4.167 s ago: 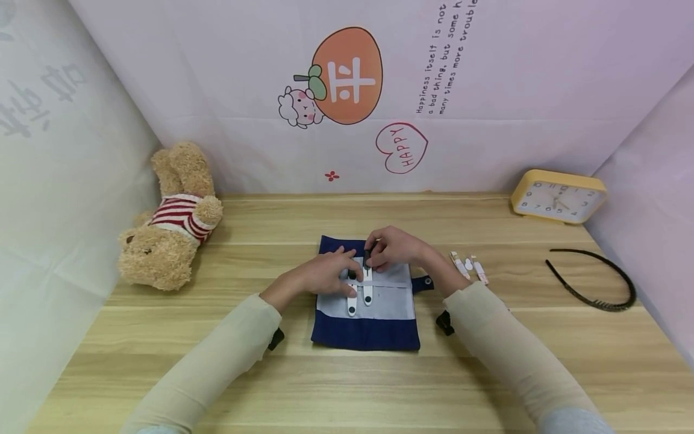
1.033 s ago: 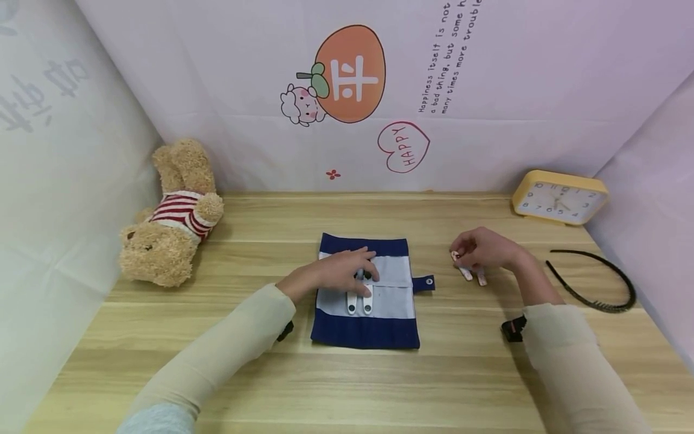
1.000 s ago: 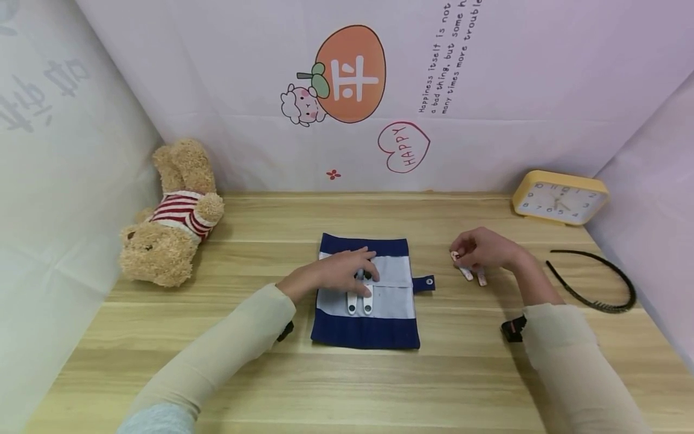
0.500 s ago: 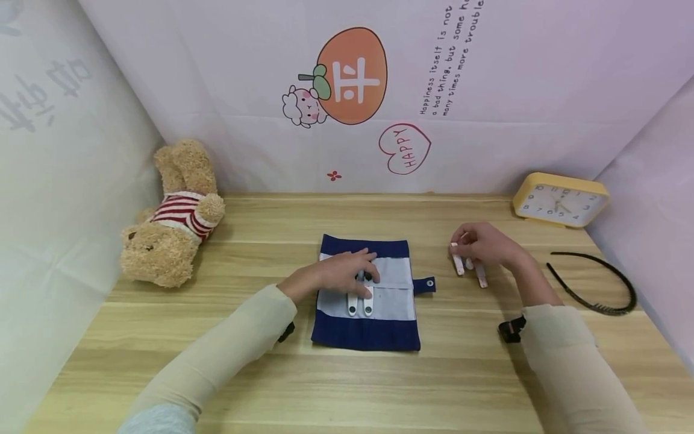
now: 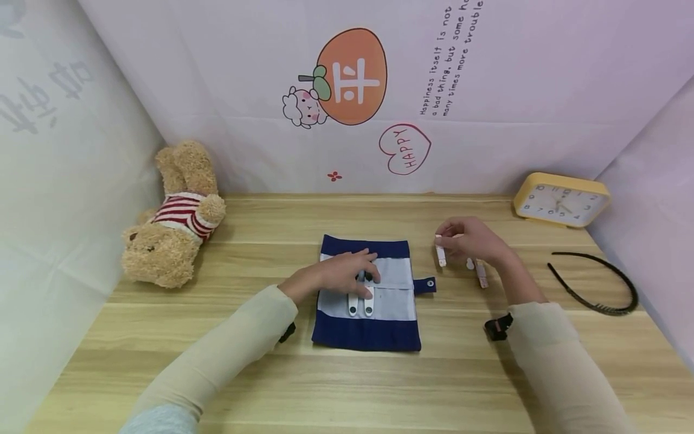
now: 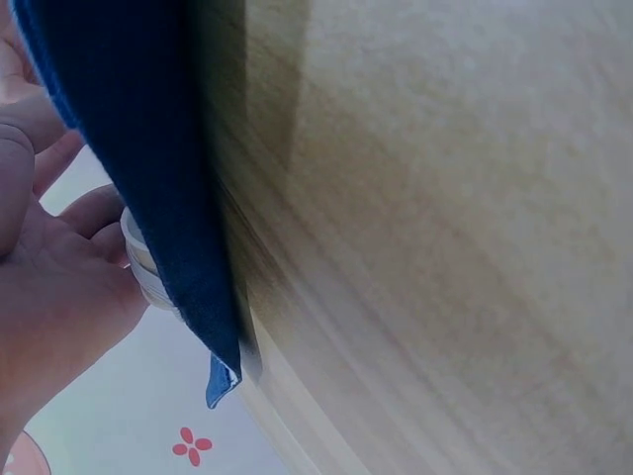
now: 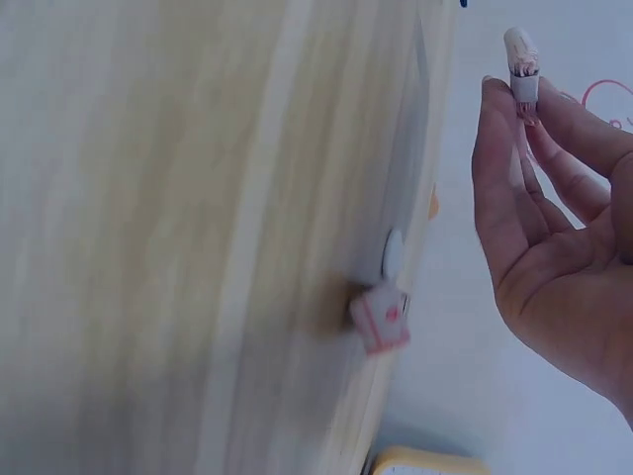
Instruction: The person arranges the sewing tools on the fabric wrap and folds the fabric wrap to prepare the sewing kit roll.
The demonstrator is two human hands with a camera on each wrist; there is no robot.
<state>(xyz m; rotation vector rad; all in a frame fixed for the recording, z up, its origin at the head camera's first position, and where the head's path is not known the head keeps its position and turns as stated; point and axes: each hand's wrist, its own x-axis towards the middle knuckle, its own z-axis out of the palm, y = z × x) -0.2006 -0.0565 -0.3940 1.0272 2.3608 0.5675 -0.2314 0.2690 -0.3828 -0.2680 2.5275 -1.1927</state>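
In the head view, a navy and grey cloth pouch (image 5: 365,334) lies unfolded with a snap strap (image 5: 425,285) at its right. My left hand (image 5: 341,272) rests over its middle with spread fingers. Beneath those fingers lie two white strips with dark round ends (image 5: 368,304), their upper parts partly hidden. To the right, my right hand (image 5: 472,238) pinches a slim white stick with pink markings (image 5: 440,252) between thumb and fingers; the right wrist view shows the stick (image 7: 524,74) at the fingertips. A similar stick (image 5: 481,274) lies below that hand, beside a small white piece (image 5: 470,263).
A black headband (image 5: 607,307) lies at the right, under a yellow clock (image 5: 561,199) by the back corner. At the left, a teddy bear (image 5: 173,217) in a striped top lies against the wall. The wooden table (image 5: 347,392) extends in front.
Over the last second my right hand has lifted one stick off the table and moved left toward the pouch. Earlier it worked on the pouch's strips. The left hand has stayed on the pouch.
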